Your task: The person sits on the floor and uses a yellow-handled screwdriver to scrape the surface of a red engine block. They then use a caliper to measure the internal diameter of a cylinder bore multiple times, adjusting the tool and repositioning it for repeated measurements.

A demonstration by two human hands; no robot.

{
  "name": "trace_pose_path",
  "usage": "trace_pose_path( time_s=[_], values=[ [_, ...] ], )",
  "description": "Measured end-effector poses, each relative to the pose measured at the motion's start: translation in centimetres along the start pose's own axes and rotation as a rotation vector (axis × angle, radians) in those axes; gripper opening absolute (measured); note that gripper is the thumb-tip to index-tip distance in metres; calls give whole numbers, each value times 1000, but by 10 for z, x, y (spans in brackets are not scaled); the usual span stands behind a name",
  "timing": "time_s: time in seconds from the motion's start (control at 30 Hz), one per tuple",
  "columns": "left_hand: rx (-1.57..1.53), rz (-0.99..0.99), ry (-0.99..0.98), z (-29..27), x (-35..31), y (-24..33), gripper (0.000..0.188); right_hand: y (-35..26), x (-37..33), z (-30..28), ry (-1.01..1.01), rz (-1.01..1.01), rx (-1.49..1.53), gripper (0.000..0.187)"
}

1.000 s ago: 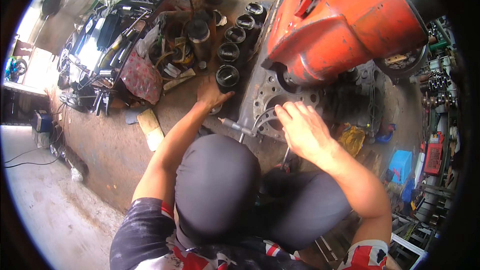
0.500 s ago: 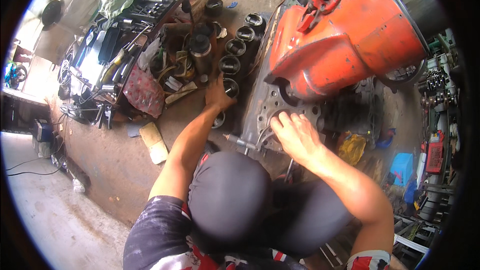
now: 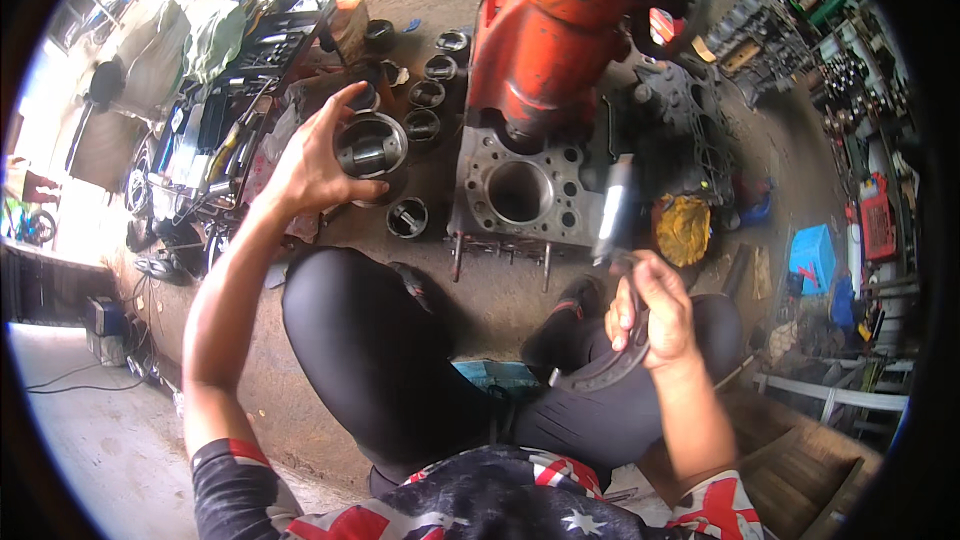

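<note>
A round metal piston point(image 3: 388, 136) is raised in my left hand point(image 3: 318, 165), with the thumb and fingers spread around its rim. Its open underside faces up, and the wrist pin shows across it. My right hand point(image 3: 655, 310) is closed around an outside micrometer point(image 3: 600, 372), whose curved frame points down over my right thigh. The micrometer's bright barrel point(image 3: 614, 208) stands up above the fist, slightly blurred. In front of my knees sits a grey engine block point(image 3: 572, 228) with a round cylinder bore point(image 3: 520, 190) near its front.
More pistons point(image 3: 423, 126) stand in a row left of the block, with one point(image 3: 407, 217) closest to me. A large orange-red casing point(image 3: 545, 40) covers the block's far part. Tools crowd a low table point(image 3: 270, 60) at left. A yellow bag point(image 3: 683, 228) and blue container point(image 3: 811, 260) lie right.
My left hand has lifted a piston from the row on the floor. My right hand has left the block's top and moved right and nearer, holding the micrometer. The view has shifted.
</note>
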State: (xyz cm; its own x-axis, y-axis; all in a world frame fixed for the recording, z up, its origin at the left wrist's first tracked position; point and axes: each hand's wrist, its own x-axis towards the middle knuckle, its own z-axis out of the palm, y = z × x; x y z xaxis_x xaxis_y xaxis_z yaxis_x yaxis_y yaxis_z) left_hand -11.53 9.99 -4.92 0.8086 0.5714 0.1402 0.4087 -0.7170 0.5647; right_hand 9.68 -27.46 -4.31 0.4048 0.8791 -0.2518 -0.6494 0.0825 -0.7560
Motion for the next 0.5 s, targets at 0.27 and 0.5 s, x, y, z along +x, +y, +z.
trace_pose_path(
  time_s=[0.27,0.5],
  values=[
    [-172,336,-244,38,25,120,119,46,-33,-20,392,-284,307,21],
    [-105,647,-613,110,75,164,121,40,-28,-27,622,-294,12,27]
  ],
)
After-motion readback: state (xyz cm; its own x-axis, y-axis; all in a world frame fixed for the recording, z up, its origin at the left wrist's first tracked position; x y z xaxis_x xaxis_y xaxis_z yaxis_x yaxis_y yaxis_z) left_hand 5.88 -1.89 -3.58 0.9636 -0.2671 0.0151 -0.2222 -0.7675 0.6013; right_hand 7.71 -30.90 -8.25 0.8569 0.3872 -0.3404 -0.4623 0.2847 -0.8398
